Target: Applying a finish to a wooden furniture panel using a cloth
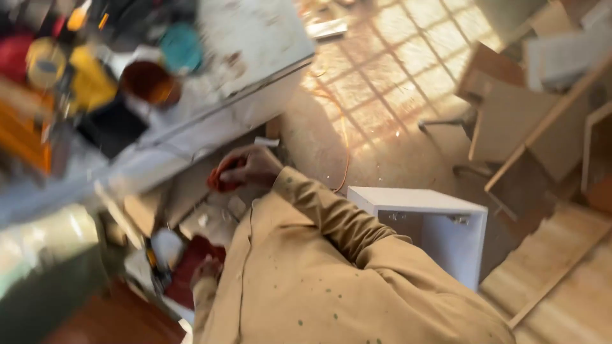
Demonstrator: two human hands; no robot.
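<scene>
The view is blurred. My right hand [254, 165] reaches out from a tan, paint-specked sleeve under the edge of a white workbench [255, 83]. Its fingers are closed around a small orange-red object [220, 180]. Lower down, my left hand [205, 269] rests against a dark red flat thing [188, 264], beside a white rounded item [167, 247]. The blur hides whether the left fingers grip it. Pale wooden offcuts [210, 216] lie between the two hands.
The workbench top carries yellow tools [89, 79], a teal round thing [180, 46] and a brown bowl [148, 81]. A white open cabinet box [428, 220] stands on the floor to my right. Wooden boards [554, 255] and panels [510, 108] lean at the right. A thin orange cable [346, 159] runs over sunlit tiles.
</scene>
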